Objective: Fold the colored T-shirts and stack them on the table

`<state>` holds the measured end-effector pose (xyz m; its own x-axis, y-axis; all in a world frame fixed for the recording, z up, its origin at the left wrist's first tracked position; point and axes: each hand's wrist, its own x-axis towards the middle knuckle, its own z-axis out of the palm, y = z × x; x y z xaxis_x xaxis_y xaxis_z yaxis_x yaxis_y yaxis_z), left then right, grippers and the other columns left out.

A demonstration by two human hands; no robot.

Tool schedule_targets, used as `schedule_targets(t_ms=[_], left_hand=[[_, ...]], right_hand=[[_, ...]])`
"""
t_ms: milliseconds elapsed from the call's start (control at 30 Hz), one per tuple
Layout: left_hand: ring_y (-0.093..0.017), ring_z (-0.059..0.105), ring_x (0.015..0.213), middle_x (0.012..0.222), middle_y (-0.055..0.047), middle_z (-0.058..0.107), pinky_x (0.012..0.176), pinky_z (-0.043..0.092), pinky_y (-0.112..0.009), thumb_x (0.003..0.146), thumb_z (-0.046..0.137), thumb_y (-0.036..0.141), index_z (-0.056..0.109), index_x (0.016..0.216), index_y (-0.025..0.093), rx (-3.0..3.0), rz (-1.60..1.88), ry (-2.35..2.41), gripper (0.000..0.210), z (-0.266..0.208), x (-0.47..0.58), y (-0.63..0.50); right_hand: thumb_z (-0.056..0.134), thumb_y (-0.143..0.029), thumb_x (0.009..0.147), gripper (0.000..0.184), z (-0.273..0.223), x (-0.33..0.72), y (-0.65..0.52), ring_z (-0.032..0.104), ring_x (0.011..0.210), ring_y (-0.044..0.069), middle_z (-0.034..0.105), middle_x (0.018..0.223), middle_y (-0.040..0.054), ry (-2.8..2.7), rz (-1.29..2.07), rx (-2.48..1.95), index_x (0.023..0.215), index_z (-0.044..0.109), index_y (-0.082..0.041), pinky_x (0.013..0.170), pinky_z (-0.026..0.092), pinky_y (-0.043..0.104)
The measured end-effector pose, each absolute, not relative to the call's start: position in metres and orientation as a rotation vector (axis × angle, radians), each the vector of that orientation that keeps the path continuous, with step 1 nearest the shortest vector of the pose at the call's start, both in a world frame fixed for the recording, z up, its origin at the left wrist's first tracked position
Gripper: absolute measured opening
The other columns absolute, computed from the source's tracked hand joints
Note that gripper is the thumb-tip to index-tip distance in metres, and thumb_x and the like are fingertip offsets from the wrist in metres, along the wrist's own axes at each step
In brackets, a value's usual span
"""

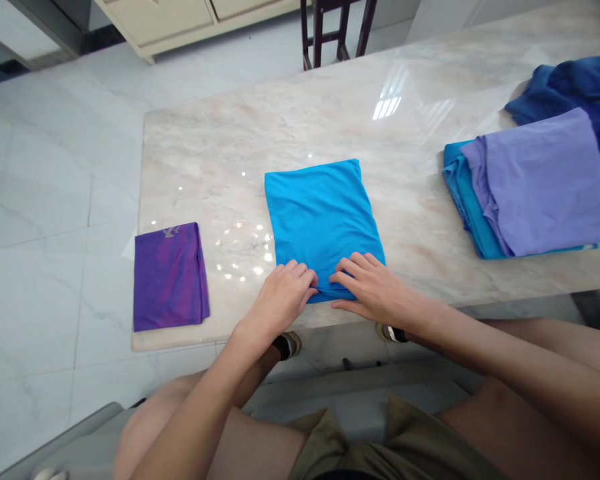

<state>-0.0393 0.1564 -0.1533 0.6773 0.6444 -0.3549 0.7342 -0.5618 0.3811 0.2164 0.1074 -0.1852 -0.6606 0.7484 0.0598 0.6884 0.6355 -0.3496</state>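
Note:
A bright blue folded piece of fabric (320, 213), probably a garment, lies roughly square on the marble table, its near edge close to the table's front. My left hand (289, 293) is at its near left corner, fingers curled together with the thumb on the edge. On the near right part rests my right hand (370, 287), its fingers bent on the fabric and the thumb apart at the near edge. Between the hands a small fold shows along that edge. The undersides of both hands are hidden.
A folded purple cloth (170, 280) lies at the table's left end. To the right, a lavender folded garment (545, 180) tops blue folded fabric (473, 207), with a dark blue garment (575, 90) behind. A dark stool (325, 33) stands beyond the marble table (220, 147).

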Motion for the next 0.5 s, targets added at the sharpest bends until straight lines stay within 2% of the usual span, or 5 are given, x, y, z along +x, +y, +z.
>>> schedule_targets(t_ms=[133,300,367,500], left_hand=[[-0.026,0.072,0.103,0.105,-0.005,0.080,0.088,0.053,-0.039,0.110,0.074,0.021,0.074,0.103,0.024,2.241,-0.118,1.061,0.007,-0.149,-0.039,0.160],[-0.025,0.072,0.102,0.105,-0.004,0.080,0.088,0.053,-0.037,0.112,0.072,0.024,0.073,0.104,0.024,2.200,-0.032,1.020,0.008,-0.140,-0.041,0.161],[-0.025,0.071,0.102,0.108,-0.004,0.078,0.088,0.053,-0.037,0.112,0.073,0.024,0.071,0.109,0.024,2.250,-0.067,1.003,0.004,-0.141,-0.041,0.160],[-0.028,0.069,0.108,0.117,-0.007,0.075,0.086,0.053,-0.038,0.107,0.077,0.023,0.066,0.117,0.023,2.400,-0.219,1.041,0.015,-0.148,-0.042,0.158]], right_hand=[[0.071,-0.046,0.115,0.028,-0.191,0.212,0.113,0.057,0.104,0.029,0.072,0.115,0.0103,-2.624,0.495,-1.198,0.123,0.071,-0.019,0.086,0.037,0.040],[0.063,-0.033,0.119,0.016,-0.188,0.215,0.120,0.057,0.095,0.026,0.072,0.101,0.0061,-2.626,0.493,-1.135,0.113,0.071,-0.020,0.084,0.034,0.040],[0.058,-0.026,0.120,0.018,-0.186,0.216,0.121,0.058,0.093,0.025,0.071,0.098,0.0058,-2.621,0.465,-1.110,0.111,0.072,-0.020,0.082,0.033,0.039],[0.051,-0.016,0.119,0.024,-0.181,0.216,0.118,0.058,0.087,0.024,0.071,0.099,0.0071,-2.624,0.405,-1.081,0.111,0.073,-0.019,0.081,0.033,0.039]])
